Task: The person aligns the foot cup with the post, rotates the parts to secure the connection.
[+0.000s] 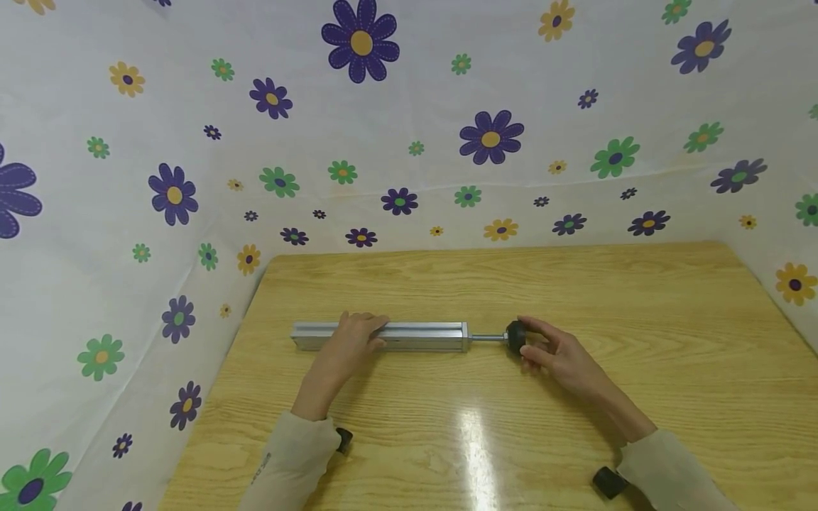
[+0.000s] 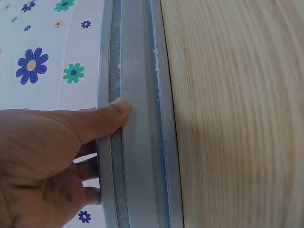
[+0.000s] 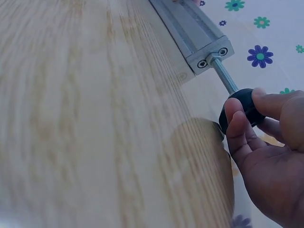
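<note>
A silver aluminium profile (image 1: 422, 336) lies lengthwise across the table, grooves along its faces. My left hand (image 1: 348, 344) grips it left of its middle; in the left wrist view the thumb (image 2: 111, 116) presses on the grooved face and the other fingers go behind. From the end plate (image 3: 211, 56) at the right a threaded rod (image 3: 224, 76) sticks out. On the rod's outer end sits a round black foot (image 1: 515, 337), which my right hand (image 1: 562, 358) pinches between thumb and fingers. A stretch of bare rod shows between plate and foot.
The wooden table (image 1: 511, 284) has rounded back corners. White cloth (image 1: 409, 92) printed with flowers hangs behind it and along both sides. Black wrist-worn devices (image 1: 609, 482) stick out from both sleeves near the front.
</note>
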`<action>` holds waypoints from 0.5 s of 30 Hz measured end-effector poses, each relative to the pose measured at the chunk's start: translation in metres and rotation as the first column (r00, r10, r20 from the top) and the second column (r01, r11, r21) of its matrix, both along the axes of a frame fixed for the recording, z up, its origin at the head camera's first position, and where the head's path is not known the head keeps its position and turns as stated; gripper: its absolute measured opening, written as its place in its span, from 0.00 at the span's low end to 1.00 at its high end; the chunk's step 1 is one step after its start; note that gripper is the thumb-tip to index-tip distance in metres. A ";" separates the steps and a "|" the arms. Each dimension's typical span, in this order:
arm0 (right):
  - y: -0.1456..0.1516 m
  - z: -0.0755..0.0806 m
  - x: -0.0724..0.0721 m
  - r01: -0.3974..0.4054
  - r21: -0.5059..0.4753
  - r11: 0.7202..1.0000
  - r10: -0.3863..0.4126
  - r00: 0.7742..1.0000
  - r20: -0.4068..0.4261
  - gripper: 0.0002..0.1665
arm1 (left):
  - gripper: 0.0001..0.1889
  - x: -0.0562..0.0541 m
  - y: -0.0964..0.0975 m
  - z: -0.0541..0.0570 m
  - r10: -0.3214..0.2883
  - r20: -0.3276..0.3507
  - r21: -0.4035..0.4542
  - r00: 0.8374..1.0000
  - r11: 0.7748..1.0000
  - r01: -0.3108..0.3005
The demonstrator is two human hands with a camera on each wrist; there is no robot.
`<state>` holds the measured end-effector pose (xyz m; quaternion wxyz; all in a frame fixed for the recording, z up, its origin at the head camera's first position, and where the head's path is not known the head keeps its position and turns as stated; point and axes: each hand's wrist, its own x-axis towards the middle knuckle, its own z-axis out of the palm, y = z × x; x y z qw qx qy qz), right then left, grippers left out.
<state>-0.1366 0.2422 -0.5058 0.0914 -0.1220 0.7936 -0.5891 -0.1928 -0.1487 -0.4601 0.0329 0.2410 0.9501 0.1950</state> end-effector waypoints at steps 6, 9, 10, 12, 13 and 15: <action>0.000 -0.001 -0.001 -0.010 -0.015 1.000 0.010 1.000 -0.003 0.33 | 0.23 0.000 0.000 0.000 -0.001 -0.012 -0.002 1.000 1.000 0.001; -0.001 0.000 -0.001 -0.011 -0.017 1.000 0.010 1.000 -0.016 0.32 | 0.23 -0.001 0.000 -0.001 -0.002 -0.021 -0.002 1.000 1.000 0.002; -0.001 0.000 0.000 -0.010 -0.013 1.000 0.010 1.000 -0.019 0.32 | 0.23 -0.001 0.000 -0.001 -0.003 -0.023 -0.003 1.000 1.000 0.003; -0.001 0.001 0.001 -0.005 0.000 1.000 0.005 1.000 -0.022 0.33 | 0.23 -0.001 0.000 -0.001 -0.004 -0.023 -0.002 1.000 1.000 0.004; -0.002 0.001 0.001 -0.003 0.012 1.000 0.003 1.000 -0.019 0.34 | 0.23 -0.001 0.000 -0.001 -0.004 -0.023 -0.003 1.000 1.000 0.004; -0.002 0.002 0.002 -0.001 0.030 1.000 0.001 1.000 -0.012 0.36 | 0.23 0.000 0.000 -0.001 -0.002 -0.018 0.002 1.000 1.000 0.002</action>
